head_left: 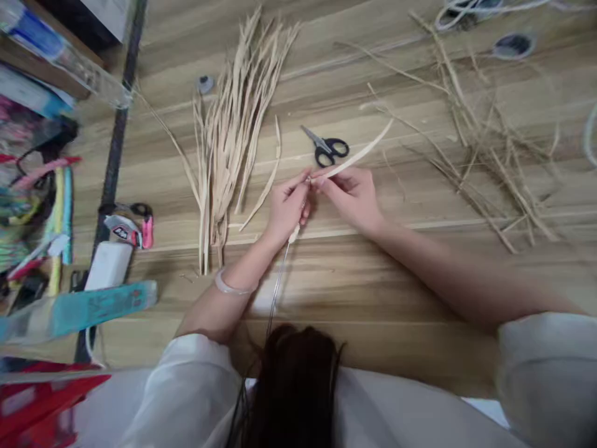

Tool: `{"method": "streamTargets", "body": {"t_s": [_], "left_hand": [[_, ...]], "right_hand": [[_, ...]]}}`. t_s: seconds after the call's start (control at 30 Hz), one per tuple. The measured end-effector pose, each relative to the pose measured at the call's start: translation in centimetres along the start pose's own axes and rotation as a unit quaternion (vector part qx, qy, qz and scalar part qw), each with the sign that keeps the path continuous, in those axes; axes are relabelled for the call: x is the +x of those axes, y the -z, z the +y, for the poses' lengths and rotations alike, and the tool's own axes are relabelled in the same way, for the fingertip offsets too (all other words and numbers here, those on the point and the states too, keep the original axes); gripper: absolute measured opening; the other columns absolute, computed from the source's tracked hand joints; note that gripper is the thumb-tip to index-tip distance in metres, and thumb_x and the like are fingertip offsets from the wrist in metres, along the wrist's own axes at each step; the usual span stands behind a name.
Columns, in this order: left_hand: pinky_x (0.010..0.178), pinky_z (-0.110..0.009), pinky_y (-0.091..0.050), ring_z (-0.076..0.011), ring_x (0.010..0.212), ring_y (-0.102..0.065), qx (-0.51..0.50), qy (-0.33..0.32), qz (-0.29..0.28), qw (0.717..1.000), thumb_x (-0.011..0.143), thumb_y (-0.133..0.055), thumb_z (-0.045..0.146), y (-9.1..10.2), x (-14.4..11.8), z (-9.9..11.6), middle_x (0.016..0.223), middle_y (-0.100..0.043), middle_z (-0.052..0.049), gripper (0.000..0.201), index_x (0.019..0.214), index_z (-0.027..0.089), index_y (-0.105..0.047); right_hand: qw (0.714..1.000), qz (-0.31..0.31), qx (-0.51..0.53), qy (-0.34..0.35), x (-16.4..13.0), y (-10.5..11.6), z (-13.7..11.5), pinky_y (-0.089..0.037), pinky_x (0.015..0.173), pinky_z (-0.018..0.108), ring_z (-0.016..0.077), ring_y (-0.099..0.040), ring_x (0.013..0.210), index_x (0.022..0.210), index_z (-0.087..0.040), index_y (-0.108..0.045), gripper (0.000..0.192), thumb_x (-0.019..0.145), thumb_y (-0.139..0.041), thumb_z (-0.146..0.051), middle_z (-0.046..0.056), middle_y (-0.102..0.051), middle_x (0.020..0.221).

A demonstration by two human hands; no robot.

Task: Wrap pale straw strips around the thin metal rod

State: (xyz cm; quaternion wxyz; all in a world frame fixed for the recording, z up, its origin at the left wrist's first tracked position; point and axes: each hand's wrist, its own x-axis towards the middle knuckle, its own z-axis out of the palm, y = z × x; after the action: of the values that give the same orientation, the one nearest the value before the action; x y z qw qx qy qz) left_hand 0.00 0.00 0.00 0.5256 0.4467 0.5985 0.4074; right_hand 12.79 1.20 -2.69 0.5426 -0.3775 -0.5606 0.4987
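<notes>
Hands meet over the table: left hand (285, 208) and right hand (352, 194) pinch one straw strip (361, 154)

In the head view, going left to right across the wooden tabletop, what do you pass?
White box → bundle of straw strips → left hand → black-handled scissors → right hand, pinching a pale strip with the left → loose heap of straw.
</notes>
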Motion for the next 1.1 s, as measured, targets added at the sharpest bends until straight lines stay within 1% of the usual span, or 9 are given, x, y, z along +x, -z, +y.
{"method": "streamTargets", "body": {"t_s": [0.2, 0.33, 0.43, 0.53, 0.67, 0.8, 0.9, 0.97, 1.1], "left_hand": [[0.031, -0.017, -0.026, -0.0046, 0.027, -0.033, 0.010, -0.006, -0.005, 1.000, 0.088, -0.050, 0.035, 0.13, 0.03, -0.13, 0.035, -0.039, 0.009, 0.045, 0.127, 0.014, -0.061], [0.031, -0.017, -0.026, -0.0045, 0.028, -0.034, -0.002, -0.018, -0.015, 1.000, 0.088, -0.052, 0.035, 0.28, 0.12, -0.37, 0.036, -0.041, 0.008, 0.042, 0.122, 0.014, -0.064], [0.031, -0.016, -0.025, -0.0045, 0.028, -0.035, -0.009, -0.021, -0.016, 1.000, 0.088, -0.053, 0.034, 0.36, 0.21, -0.54, 0.037, -0.043, 0.008, 0.040, 0.120, 0.015, -0.065], [0.031, -0.016, -0.024, -0.0044, 0.027, -0.037, -0.006, -0.018, -0.015, 1.000, 0.088, -0.054, 0.034, 0.37, 0.20, -0.54, 0.037, -0.044, 0.008, 0.038, 0.118, 0.016, -0.066], [0.030, -0.016, -0.025, -0.0046, 0.027, -0.037, -0.002, -0.010, -0.017, 1.000, 0.088, -0.053, 0.031, 0.35, 0.04, -0.28, 0.037, -0.044, 0.007, 0.036, 0.118, 0.014, -0.067], [0.030, -0.015, -0.026, -0.0048, 0.027, -0.037, -0.001, 0.010, -0.017, 1.000, 0.088, -0.053, 0.030, 0.31, -0.12, 0.05, 0.036, -0.043, 0.008, 0.037, 0.119, 0.014, -0.065], [0.031, -0.015, -0.027, -0.0047, 0.028, -0.039, -0.011, 0.003, -0.016, 1.000, 0.086, -0.056, 0.030, 0.28, -0.15, 0.18, 0.037, -0.044, 0.009, 0.037, 0.119, 0.015, -0.062], [0.031, -0.014, -0.027, -0.0044, 0.028, -0.040, -0.019, -0.009, -0.014, 1.000, 0.084, -0.059, 0.031, 0.27, -0.13, 0.19, 0.039, -0.045, 0.010, 0.034, 0.115, 0.017, -0.060], [0.030, -0.014, -0.026, -0.0040, 0.028, -0.039, -0.031, 0.001, -0.010, 0.999, 0.083, -0.061, 0.033, 0.26, -0.04, 0.09, 0.043, -0.046, 0.010, 0.019, 0.094, 0.019, -0.054]], "right_hand": [[0.999, 0.016, -0.037, 0.025, 0.22, 0.04, 0.52, -0.056, 0.076, 0.032, 0.0167, -0.067, 0.081, 0.086, -0.020, -0.071, 0.015, 0.076, -0.070, -0.030, 0.005, -0.072, 0.088], [0.999, -0.007, -0.030, 0.022, 0.27, 0.20, 0.41, -0.057, 0.081, 0.036, 0.0178, -0.068, 0.085, 0.090, -0.023, -0.072, 0.014, 0.078, -0.067, -0.027, 0.004, -0.073, 0.096], [1.000, -0.009, -0.015, 0.000, 0.28, 0.19, 0.35, -0.057, 0.083, 0.036, 0.0163, -0.069, 0.082, 0.091, -0.021, -0.072, 0.015, 0.079, -0.065, -0.025, 0.004, -0.073, 0.092], [1.000, -0.001, -0.023, -0.011, 0.41, 0.20, 0.56, -0.057, 0.082, 0.034, 0.0150, -0.068, 0.078, 0.088, -0.019, -0.072, 0.012, 0.078, -0.066, -0.022, 0.003, -0.072, 0.084], [1.000, -0.001, -0.022, -0.017, 0.63, 0.31, 0.87, -0.057, 0.082, 0.033, 0.0157, -0.069, 0.081, 0.082, -0.019, -0.072, 0.008, 0.075, -0.068, -0.020, 0.002, -0.072, 0.085], [1.000, 0.002, -0.025, -0.015, 0.69, 0.31, 0.87, -0.057, 0.082, 0.034, 0.0157, -0.068, 0.081, 0.081, -0.018, -0.072, 0.008, 0.074, -0.068, -0.018, 0.002, -0.072, 0.085], [1.000, 0.010, -0.027, -0.013, 0.65, 0.24, 0.76, -0.056, 0.083, 0.034, 0.0154, -0.068, 0.080, 0.080, -0.018, -0.071, 0.007, 0.074, -0.067, -0.016, 0.002, -0.072, 0.083], [0.999, 0.011, -0.032, -0.016, 0.62, 0.19, 0.67, -0.056, 0.083, 0.034, 0.0155, -0.068, 0.081, 0.079, -0.018, -0.071, 0.007, 0.074, -0.067, -0.017, 0.002, -0.071, 0.081], [0.999, 0.014, -0.034, -0.020, 0.58, 0.17, 0.46, -0.056, 0.082, 0.033, 0.0152, -0.068, 0.079, 0.078, -0.018, -0.071, 0.005, 0.075, -0.067, -0.018, 0.001, -0.071, 0.080]]}}
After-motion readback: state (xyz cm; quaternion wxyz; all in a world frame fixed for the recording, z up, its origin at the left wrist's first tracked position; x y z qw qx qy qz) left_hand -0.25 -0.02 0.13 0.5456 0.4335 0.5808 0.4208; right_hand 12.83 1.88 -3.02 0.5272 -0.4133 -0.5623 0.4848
